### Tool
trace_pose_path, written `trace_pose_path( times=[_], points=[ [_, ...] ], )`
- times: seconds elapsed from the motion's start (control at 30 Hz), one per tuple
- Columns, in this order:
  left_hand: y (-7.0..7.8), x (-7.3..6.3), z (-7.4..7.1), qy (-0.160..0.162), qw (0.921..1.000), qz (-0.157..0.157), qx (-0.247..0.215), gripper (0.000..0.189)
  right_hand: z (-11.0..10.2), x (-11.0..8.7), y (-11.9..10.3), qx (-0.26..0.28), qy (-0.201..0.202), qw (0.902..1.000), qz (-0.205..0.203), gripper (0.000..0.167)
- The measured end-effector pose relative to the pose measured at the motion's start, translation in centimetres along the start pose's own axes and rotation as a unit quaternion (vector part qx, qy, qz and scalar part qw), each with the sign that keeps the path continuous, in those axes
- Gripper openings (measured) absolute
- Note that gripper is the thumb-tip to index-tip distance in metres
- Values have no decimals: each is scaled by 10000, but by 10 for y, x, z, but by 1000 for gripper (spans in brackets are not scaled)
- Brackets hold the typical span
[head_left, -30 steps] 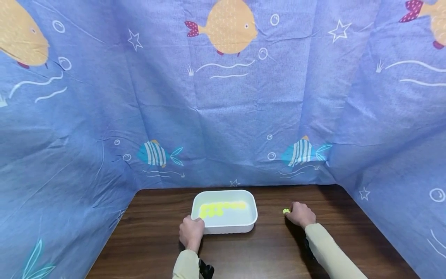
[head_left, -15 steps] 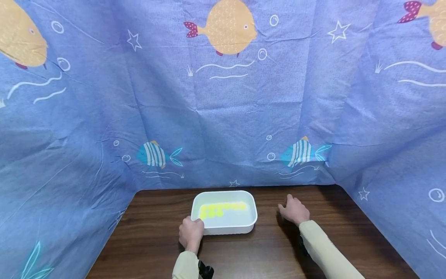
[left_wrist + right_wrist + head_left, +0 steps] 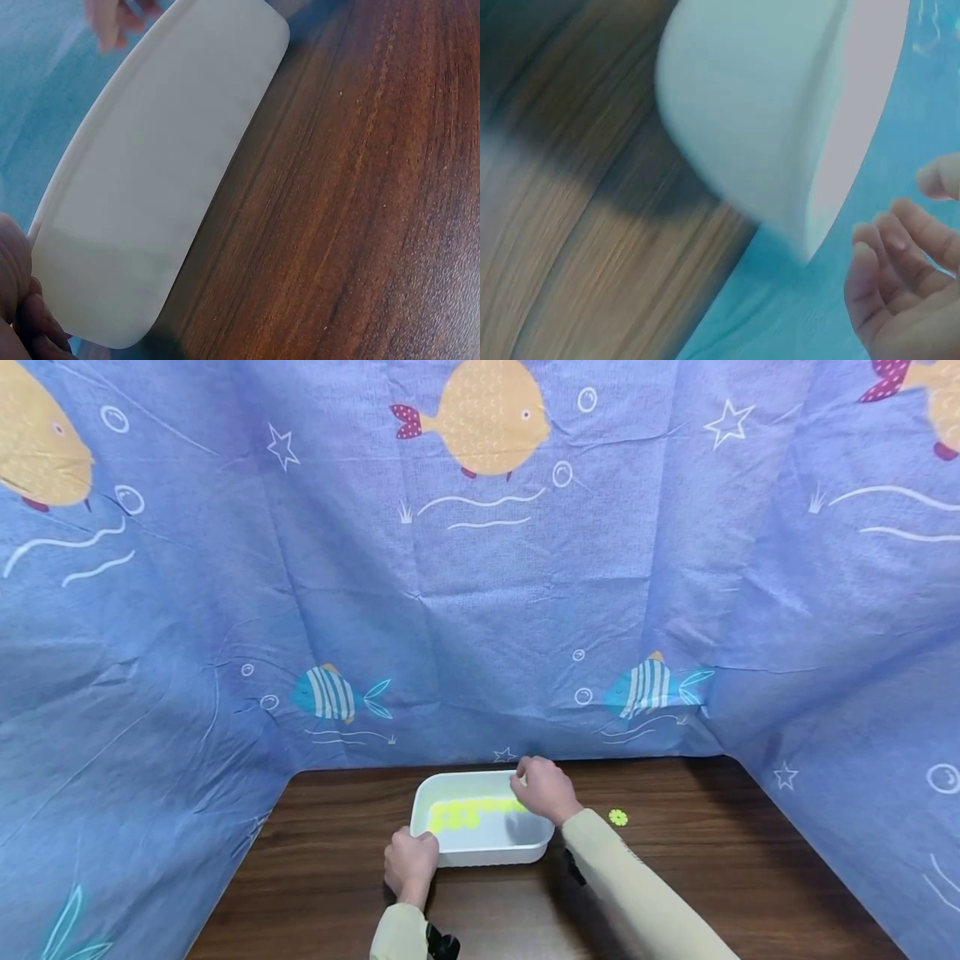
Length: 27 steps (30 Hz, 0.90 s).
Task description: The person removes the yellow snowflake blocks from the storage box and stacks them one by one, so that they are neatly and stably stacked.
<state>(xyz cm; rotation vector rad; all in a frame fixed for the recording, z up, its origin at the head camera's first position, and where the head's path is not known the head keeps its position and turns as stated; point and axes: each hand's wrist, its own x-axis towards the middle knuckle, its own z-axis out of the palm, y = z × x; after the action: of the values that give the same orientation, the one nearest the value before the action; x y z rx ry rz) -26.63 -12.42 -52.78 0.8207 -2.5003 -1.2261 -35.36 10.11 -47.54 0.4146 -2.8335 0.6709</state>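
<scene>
Yellow flower-shaped pieces [image 3: 453, 817] sit inside the white plastic tray [image 3: 491, 856], bunched along its left and far parts; they blur together, so no sure count. Left hand [image 3: 411, 862] has the tray by its near left corner, fingers curled round the rim, and that looks like a steadying grip, keeping the light tray from sliding. And over the far right corner, here's the right hand [image 3: 546, 789], fingers loosely bent, thumb clear of the forefinger in the right wrist view, nothing visible between them! It hangs above the rim, presumably to keep clear of the wall. One loose yellow flower [image 3: 618, 817] lies flat on the dark wood-grain table [image 3: 322, 843], right of the tray, just beyond the beige right sleeve [image 3: 637, 877]. What's in the way? That right hand and forearm, masking the tray's right end. A black wrist device [image 3: 442, 941] shows at the left cuff, and behind everything, blue fish-print cloth [image 3: 480, 610] walls in the far edge and both sides.
</scene>
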Motion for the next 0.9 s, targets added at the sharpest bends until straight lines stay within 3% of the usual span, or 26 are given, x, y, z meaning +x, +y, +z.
trace_pose_path(
  times=[0.23,0.4,0.57,0.7,0.9],
  points=[
    [1,-2,3,-14,10000,30,-10,21,29,1,-17,3,-616,9959,-667,25],
    [0,-3,4,-14,10000,-7,-31,21,42,-3,-17,-28,-971,9935,-595,30],
    [-1,-1,5,5,10000,-23,-38,23,47,-4,-15,-291,-992,9937,-424,5],
    [-2,0,4,56,10000,-19,-54,22,47,-6,-14,-658,-887,9923,-559,30],
    [-3,1,3,49,9999,11,-87,23,48,-6,-17,-1149,-878,9875,-633,25]
  ],
)
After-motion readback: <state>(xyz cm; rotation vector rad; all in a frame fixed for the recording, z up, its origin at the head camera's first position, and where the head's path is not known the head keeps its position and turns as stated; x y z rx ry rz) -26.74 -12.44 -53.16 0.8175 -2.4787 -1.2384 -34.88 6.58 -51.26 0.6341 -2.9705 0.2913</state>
